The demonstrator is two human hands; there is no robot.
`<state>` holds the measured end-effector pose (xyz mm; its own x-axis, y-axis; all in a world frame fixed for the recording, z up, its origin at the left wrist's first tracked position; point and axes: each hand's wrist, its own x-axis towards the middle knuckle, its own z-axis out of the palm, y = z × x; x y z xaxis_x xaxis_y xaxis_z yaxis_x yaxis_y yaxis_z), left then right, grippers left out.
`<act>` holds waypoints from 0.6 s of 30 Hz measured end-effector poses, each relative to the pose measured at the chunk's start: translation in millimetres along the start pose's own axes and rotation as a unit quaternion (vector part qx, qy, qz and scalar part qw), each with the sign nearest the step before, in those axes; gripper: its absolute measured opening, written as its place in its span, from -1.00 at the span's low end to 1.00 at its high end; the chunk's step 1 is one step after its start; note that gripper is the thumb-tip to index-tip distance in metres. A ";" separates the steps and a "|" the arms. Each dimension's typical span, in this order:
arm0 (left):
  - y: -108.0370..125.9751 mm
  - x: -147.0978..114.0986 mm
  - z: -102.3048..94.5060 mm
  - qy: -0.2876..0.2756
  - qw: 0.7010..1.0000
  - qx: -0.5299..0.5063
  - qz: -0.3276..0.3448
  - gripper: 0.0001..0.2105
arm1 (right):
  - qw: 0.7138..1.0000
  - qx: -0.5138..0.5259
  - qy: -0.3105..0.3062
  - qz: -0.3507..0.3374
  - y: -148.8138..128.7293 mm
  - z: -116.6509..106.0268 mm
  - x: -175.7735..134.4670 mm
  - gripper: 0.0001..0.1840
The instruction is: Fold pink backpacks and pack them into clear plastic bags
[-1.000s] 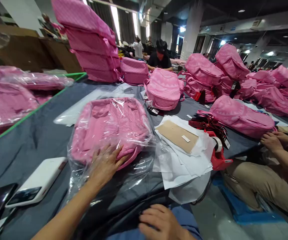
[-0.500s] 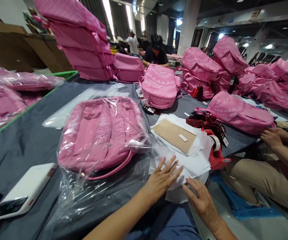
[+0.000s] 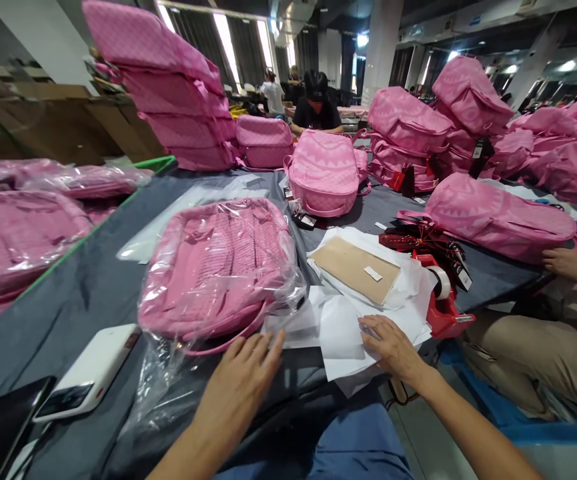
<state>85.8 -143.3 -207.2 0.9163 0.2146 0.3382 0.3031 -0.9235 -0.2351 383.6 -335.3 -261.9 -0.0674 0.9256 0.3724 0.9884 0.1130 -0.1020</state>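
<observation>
While the grey table (image 3: pixel 91 283) spreads before the person, the pink bag (image 3: pixel 203 267) lies on it in clear wrap (image 3: pixel 161 370), padded side up, ahead of the left fingertips and slightly to their left. Its long axis seems to run away from the person, though foreshortening makes that hard to judge. Right of the bag, the white sheets (image 3: pixel 345 330) form a loose pile, with the brown card (image 3: pixel 351 267) on its far part. Nearer the bag is the left hand (image 3: pixel 241 373), palm down, fingers stretched and slightly apart, nothing seen between them; contact with the wrap is unclear. The right hand (image 3: pixel 395 350) is well apart from the bag, fingertips over the sheets' right side; its thumb is hidden, so whether it pinches paper is unclear. Smallest, the handle (image 3: pixel 218 348) curves along the bag's near edge, just beside the left fingers.
</observation>
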 end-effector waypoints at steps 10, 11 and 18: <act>101.5 50.1 58.6 0.052 0.986 -0.154 -0.023 -0.25 | 0.999 0.003 0.015 0.032 1.9 1.8 9.0 -0.39; 106.0 51.7 68.6 0.045 0.983 -0.174 -0.043 -0.22 | 0.999 0.012 0.021 0.044 3.2 2.4 8.2 -0.43; 111.6 41.2 95.4 -0.004 0.932 -0.356 -0.067 -0.33 | 0.989 -0.011 0.051 0.138 -12.1 23.6 21.7 -0.56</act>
<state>182.3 -207.2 -306.4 0.8853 0.3426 0.3145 0.1660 -0.8645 0.4745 366.9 -308.1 -274.4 0.2193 0.8782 0.4251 0.9699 -0.1489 -0.1929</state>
